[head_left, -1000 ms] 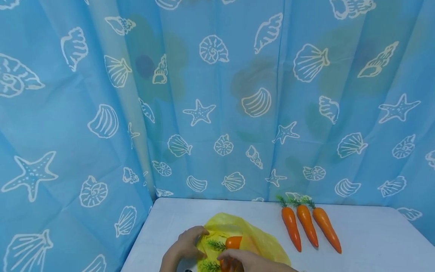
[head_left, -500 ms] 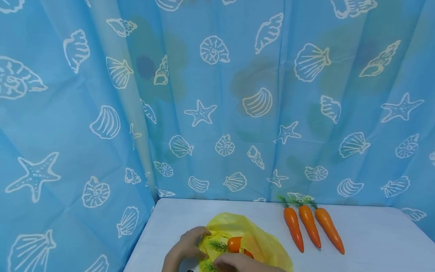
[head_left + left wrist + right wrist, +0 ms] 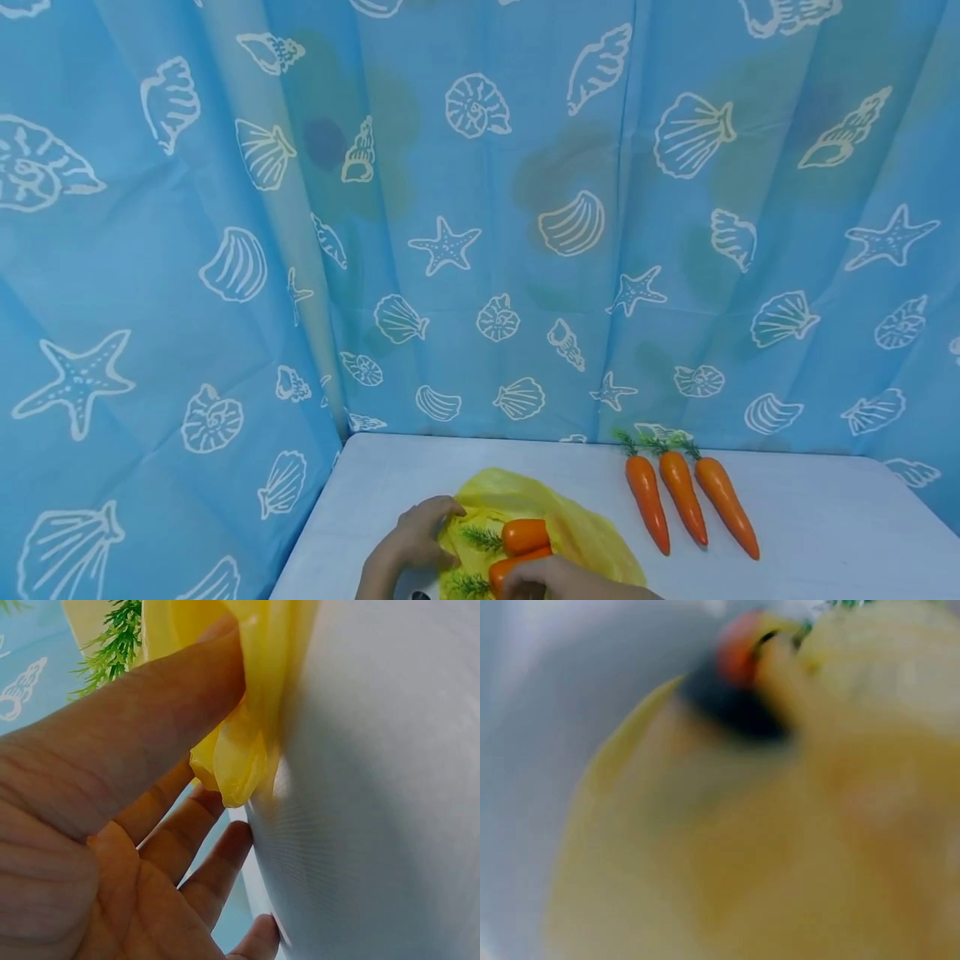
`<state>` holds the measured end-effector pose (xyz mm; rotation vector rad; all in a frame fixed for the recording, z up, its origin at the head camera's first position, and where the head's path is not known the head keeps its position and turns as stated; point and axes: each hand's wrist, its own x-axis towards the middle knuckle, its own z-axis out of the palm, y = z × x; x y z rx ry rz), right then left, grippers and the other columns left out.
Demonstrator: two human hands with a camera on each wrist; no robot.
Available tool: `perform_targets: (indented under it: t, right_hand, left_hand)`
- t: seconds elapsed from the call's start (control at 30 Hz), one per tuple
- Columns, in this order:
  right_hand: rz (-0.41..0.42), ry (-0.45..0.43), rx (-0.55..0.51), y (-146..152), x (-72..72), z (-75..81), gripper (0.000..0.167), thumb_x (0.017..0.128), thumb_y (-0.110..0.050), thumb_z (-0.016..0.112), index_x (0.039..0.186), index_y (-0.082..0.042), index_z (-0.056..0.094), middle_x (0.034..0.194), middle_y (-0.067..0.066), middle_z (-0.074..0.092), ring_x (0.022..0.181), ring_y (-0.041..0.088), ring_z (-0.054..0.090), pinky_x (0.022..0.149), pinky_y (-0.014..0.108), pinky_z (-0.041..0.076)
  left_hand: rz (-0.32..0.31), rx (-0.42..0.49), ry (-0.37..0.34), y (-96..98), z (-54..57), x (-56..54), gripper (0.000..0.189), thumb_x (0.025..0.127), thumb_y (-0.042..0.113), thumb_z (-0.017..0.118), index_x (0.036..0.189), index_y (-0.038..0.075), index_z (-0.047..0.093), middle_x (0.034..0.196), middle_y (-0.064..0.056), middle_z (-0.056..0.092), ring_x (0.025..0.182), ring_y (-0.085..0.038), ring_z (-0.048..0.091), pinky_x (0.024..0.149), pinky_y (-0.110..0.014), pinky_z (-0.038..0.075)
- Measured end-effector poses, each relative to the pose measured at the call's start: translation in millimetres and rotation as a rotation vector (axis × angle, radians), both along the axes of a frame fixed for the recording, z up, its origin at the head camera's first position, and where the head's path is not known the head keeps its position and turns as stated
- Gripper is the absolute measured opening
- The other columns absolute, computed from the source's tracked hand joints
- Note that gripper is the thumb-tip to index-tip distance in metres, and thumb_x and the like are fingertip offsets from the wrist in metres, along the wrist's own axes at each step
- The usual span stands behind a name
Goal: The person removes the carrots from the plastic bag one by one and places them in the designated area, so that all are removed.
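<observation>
A yellow plastic bag lies on the table, its mouth toward the left. My left hand holds the edge of that mouth; in the left wrist view the thumb presses on the gathered yellow film, with the other fingers spread behind. Two orange carrots with green tops show in the mouth: a far carrot and a near carrot. My right hand grips the near carrot with curled fingers. The right wrist view is blurred, mostly filled by yellow film.
Three more carrots lie side by side at the back right of the white table. A shell-print blue curtain hangs behind and to the left. A small dark object shows at the bottom edge.
My right hand shifted left over the near carrot's top, then back right. More of both carrots shows at the bag's mouth now. The left hand stays at the bag's edge.
</observation>
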<state>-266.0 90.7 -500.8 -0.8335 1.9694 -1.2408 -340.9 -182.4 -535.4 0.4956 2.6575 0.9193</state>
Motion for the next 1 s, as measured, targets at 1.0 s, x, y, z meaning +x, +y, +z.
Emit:
perform_targets:
  t: [1.0]
  right_hand:
    - [-0.240, 0.186, 0.130, 62, -4.9, -9.7, 0.051, 0.087, -0.045, 0.072, 0.132, -0.028, 0.055, 0.135, -0.005, 0.053, 0.115, 0.014, 0.049, 0.090, 0.027, 0.049]
  left_hand:
    - [0.038, 0.005, -0.032, 1.5, -0.7, 0.1, 0.055, 0.070, 0.016, 0.087, 0.119, 0.022, 0.065, 0.140, -0.007, 0.056, 0.136, -0.039, 0.044, 0.110, -0.072, 0.026]
